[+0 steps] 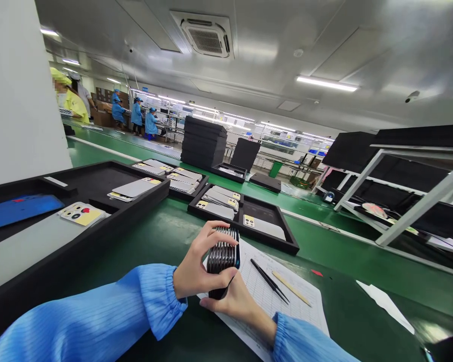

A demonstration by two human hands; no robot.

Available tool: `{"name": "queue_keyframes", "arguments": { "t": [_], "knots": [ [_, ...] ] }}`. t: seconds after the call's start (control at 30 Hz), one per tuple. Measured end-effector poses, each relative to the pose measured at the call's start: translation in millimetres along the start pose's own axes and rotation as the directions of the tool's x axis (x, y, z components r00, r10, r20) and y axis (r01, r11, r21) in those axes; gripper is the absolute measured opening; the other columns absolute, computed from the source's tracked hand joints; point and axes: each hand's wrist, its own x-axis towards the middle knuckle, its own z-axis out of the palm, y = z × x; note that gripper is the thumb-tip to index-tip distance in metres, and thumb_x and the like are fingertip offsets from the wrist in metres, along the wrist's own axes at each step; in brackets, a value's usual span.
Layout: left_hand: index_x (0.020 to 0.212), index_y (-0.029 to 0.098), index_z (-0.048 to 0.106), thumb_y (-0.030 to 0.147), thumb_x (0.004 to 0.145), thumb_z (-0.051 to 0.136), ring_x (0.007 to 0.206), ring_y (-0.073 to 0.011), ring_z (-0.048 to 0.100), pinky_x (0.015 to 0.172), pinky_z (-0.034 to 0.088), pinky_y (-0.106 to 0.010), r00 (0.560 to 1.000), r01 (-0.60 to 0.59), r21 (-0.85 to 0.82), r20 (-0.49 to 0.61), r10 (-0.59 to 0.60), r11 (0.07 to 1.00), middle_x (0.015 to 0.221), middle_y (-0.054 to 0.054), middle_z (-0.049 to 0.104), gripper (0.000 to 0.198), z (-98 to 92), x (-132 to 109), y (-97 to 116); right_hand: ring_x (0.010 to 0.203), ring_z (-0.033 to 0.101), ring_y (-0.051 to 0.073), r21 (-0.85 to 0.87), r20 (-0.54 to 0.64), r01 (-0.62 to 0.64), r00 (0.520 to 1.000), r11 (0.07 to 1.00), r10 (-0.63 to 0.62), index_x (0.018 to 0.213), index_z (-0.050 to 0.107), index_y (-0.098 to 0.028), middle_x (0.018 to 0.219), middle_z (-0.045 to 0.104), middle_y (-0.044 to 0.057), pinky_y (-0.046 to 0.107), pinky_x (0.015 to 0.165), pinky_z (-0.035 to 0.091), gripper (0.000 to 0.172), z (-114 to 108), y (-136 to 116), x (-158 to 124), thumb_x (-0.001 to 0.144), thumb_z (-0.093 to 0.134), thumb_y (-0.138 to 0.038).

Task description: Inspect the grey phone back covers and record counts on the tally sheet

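Observation:
Between my two hands stands a stack of phones (223, 254), thin dark slabs with shiny edges pressed side by side. My left hand (196, 266) curls round the stack from the left, fingers over the top and far side, thumb across the near side. My right hand (238, 297) grips the lower right of the stack, with its fingers mostly hidden behind it. Beneath them lies a printed sheet (311, 296). Black tweezers (270, 281) and a flat wooden stick (291, 288) rest on that sheet, right of the stack.
Black foam trays (292, 247) with pale phone back covers (266, 228) stand beyond my hands. A larger tray (109, 229) at left holds more covers and a blue panel (20, 211). Stacked black trays (203, 143) stand farther back. A white metal rack (403, 211) is at right.

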Motion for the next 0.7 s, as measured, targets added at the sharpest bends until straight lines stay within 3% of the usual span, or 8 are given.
{"name": "queue_keyframes", "arguments": {
  "t": [0.07,0.17,0.27,0.33,0.5,0.7],
  "knots": [
    [0.107,0.020,0.048,0.020,0.059,0.070,0.114,-0.0286,0.040,0.095,0.035,-0.041,0.999,-0.012,-0.047,-0.035,0.011,0.999,0.118,-0.010,0.042,0.053,4.9,-5,-4,0.104,0.051,0.028,-0.023,-0.026,0.020,0.999,1.000,-0.020,0.124,0.031,-0.020,0.119,0.049,0.010,0.043,0.091,0.043,0.078,1,0,0,0.059,0.074,-0.020],
    [0.125,0.022,0.031,0.024,0.054,0.077,0.113,-0.0275,0.041,0.096,0.035,-0.039,0.995,0.068,-0.141,-0.058,-0.077,0.988,0.127,-0.011,0.036,0.084,13.2,-13,-11,0.100,0.053,0.026,-0.032,-0.053,0.042,0.998,0.999,-0.044,0.124,0.031,-0.022,0.117,0.051,0.007,0.039,0.086,0.046,0.079,2,2,-1,0.057,0.071,-0.013],
    [0.134,0.020,0.016,0.023,0.059,0.074,0.109,-0.0265,0.046,0.095,0.037,-0.038,0.981,0.191,-0.246,0.008,-0.195,0.950,0.127,-0.013,0.039,0.095,18.6,-17,-16,0.093,0.055,0.024,-0.044,-0.056,0.040,0.998,0.998,-0.042,0.122,0.034,-0.024,0.108,0.054,0.004,0.037,0.082,0.048,0.074,2,5,-1,0.057,0.068,-0.012],
    [0.135,0.015,0.016,0.024,0.061,0.073,0.105,-0.0263,0.050,0.092,0.039,-0.038,0.969,0.247,-0.312,0.066,-0.239,0.917,0.120,-0.013,0.047,0.094,20.0,-17,-20,0.092,0.055,0.024,-0.079,-0.064,0.035,0.997,0.996,-0.040,0.117,0.041,-0.023,0.104,0.056,0.003,0.037,0.082,0.048,0.066,1,5,-1,0.057,0.069,-0.013],
    [0.118,0.013,0.042,0.028,0.058,0.076,0.087,-0.0229,0.054,0.078,0.046,-0.034,0.924,0.320,-0.285,0.306,-0.231,0.904,0.095,-0.007,0.057,0.071,17.8,-12,-31,0.080,0.057,0.024,-0.144,-0.004,-0.067,0.998,0.987,0.067,0.079,0.058,-0.018,0.078,0.059,0.002,0.036,0.074,0.049,0.019,-1,1,-2,0.062,0.063,-0.015],
    [0.110,0.015,0.047,0.029,0.056,0.076,0.087,-0.0231,0.053,0.073,0.047,-0.032,0.911,0.313,-0.259,0.355,-0.211,0.914,0.086,-0.004,0.056,0.063,11.5,-10,-33,0.077,0.056,0.023,-0.115,-0.013,-0.067,0.998,0.991,0.066,0.079,0.059,-0.016,0.078,0.059,0.002,0.034,0.068,0.050,0.019,0,1,-2,0.061,0.061,-0.013]
  ]
}}
